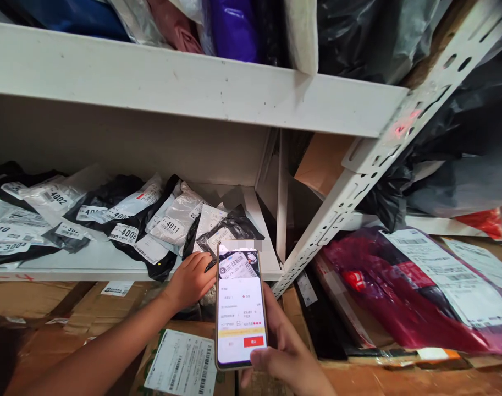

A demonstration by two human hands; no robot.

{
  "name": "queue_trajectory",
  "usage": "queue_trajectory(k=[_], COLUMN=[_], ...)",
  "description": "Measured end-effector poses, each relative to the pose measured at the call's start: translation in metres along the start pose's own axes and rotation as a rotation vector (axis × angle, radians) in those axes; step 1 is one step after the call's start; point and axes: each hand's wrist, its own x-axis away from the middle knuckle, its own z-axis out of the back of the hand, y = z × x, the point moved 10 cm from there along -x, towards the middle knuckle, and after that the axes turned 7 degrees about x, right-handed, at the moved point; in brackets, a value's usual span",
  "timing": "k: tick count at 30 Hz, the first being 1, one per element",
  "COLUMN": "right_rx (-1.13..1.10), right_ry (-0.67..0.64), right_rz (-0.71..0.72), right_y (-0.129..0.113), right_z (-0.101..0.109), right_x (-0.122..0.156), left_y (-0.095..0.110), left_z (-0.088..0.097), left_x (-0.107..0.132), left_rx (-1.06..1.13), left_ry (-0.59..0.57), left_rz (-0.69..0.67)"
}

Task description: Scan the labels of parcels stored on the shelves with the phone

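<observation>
My right hand [286, 346] holds a smartphone [240, 305] upright, thumb near a red button on its lit screen, which shows a parcel label. My left hand [191, 280] reaches to the front edge of the white shelf [89, 264], fingers curled on a black plastic parcel [228, 231] with a white label. The phone hides part of that parcel and my left fingertips. Several more black, grey and clear bagged parcels with numbered labels, such as one marked 4011 [170, 225], lie in a row along the shelf to the left.
An upper shelf board [185, 82] carries more bags above. A slanted perforated metal post [358, 187] stands at right, with a red bagged parcel [399, 291] and black bags beyond it. Cardboard boxes and a labelled packet [180, 366] lie below the shelf.
</observation>
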Motion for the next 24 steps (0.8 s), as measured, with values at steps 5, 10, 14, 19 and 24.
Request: queue_trajectory(k=[5, 10, 14, 19, 24], right_rx=[0.013, 0.037, 0.035, -0.018, -0.061], right_ry=[-0.050, 0.056, 0.197, 0.263, 0.268], right_rz=[0.057, 0.085, 0.159, 0.238, 0.293], right_y=[-0.009, -0.024, -0.046, -0.062, -0.063], right_z=[-0.002, 0.020, 0.041, 0.051, 0.054], right_x=[0.004, 0.017, 0.035, 0.045, 0.043], left_y=[0.003, 0.002, 0.001, -0.001, -0.008], left_z=[0.003, 0.006, 0.006, 0.007, 0.007], left_x=[-0.002, -0.004, -0.008, -0.026, -0.054], left_rx=[-0.023, -0.051, -0.101, -0.107, -0.049], left_ry=[-0.003, 0.012, -0.015, -0.057, -0.023], left_rz=[-0.011, 0.005, 0.055, 0.162, 0.223])
